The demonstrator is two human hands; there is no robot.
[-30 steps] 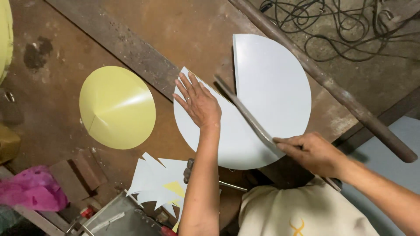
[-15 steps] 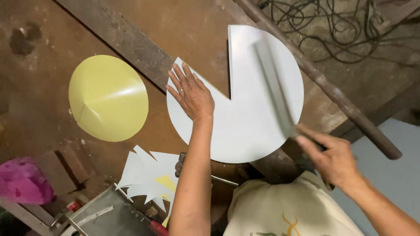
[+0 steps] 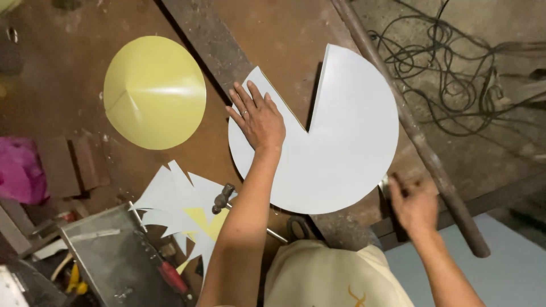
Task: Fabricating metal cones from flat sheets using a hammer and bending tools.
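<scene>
A white sheet disc (image 3: 341, 148) with a wedge cut out of its top lies on the rusty brown worktable (image 3: 284, 34). My left hand (image 3: 259, 119) rests flat on the disc's left part beside the cut, palm down, fingers spread. My right hand (image 3: 415, 202) is blurred at the disc's lower right edge, fingers pointing up. A small shiny bit shows at its left side; whether it grips anything is unclear.
A yellow shallow cone (image 3: 154, 91) sits left of the disc. White and yellow offcuts (image 3: 176, 210) and a hammer (image 3: 222, 199) lie near the front. A long rusty bar (image 3: 409, 125) crosses on the right, with tangled cables (image 3: 455, 74) beyond. A pink cloth (image 3: 20, 170) and a metal box (image 3: 114, 256) sit at the lower left.
My right hand held a long grey strip across the disc; the strip is now out of sight and the hand has dropped to the disc's lower right edge. The left hand stays pressed down.
</scene>
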